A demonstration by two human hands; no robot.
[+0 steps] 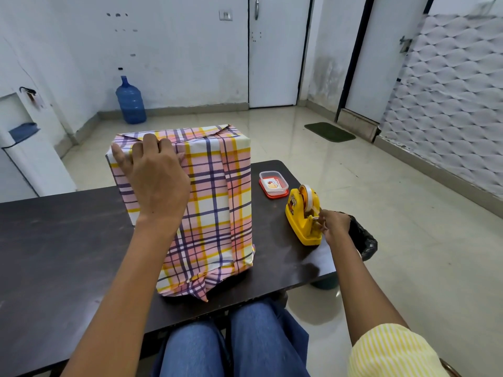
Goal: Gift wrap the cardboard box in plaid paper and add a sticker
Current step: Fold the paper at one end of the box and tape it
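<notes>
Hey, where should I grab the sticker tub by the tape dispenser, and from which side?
Best pinch the tub across its long side walls, coming from above. It lies flat and low on the table, with the dispenser close at its near right corner.

Quick count from where I'm standing: one box [217,191], one table [60,240], one dispenser [300,221] with one tape [306,195] on it, one tub [275,196] holding what looks like a single sticker [272,184] (hard to tell), one black bag [364,240], one jug [130,102], one mat [330,131], two hands: left hand [155,178], right hand [336,225].
</notes>
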